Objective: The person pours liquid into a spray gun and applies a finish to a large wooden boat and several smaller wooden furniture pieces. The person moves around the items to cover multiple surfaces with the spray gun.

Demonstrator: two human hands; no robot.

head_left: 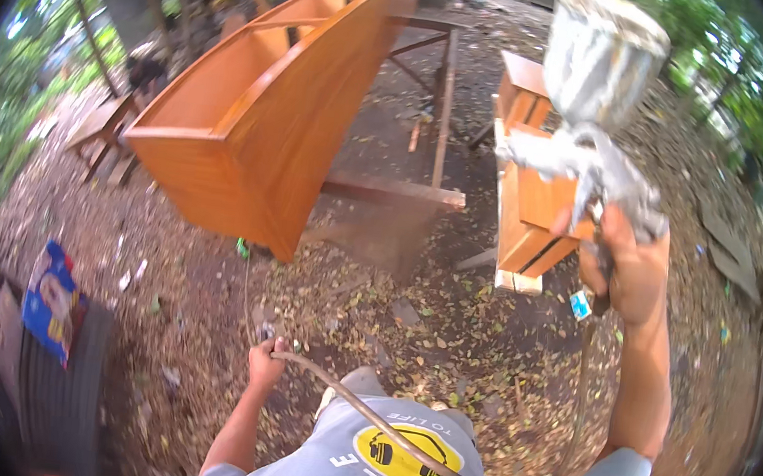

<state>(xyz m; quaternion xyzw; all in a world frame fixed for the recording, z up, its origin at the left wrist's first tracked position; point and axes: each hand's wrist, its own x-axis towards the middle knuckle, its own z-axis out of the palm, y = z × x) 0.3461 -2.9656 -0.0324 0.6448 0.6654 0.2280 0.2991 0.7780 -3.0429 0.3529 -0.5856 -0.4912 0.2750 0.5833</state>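
Observation:
My right hand (631, 273), raised at the right, is wrapped round the handle of a metal spray gun (593, 167). A paint-stained cup (600, 61) sits on top of the gun. From the handle a brown hose (380, 424) loops down across my shirt to my left hand (265, 367), whose fingers are closed on it low in front of me. Ahead to the left is a glossy orange-brown wooden cabinet (274, 152) with open compartments, tilted in the view. Orange-brown wooden drawers (533, 212) stand in a row behind the gun, which partly hides them.
A dark support frame (445, 105) with a crossbar (396, 191) stands beside the cabinet. Leaf-littered ground (409, 334) lies before me. At the left, a blue bag (54, 301) rests on grey corrugated sheets (58, 399). A wooden stool-like piece (100, 125) stands beyond; flat boards (729, 251) lie right.

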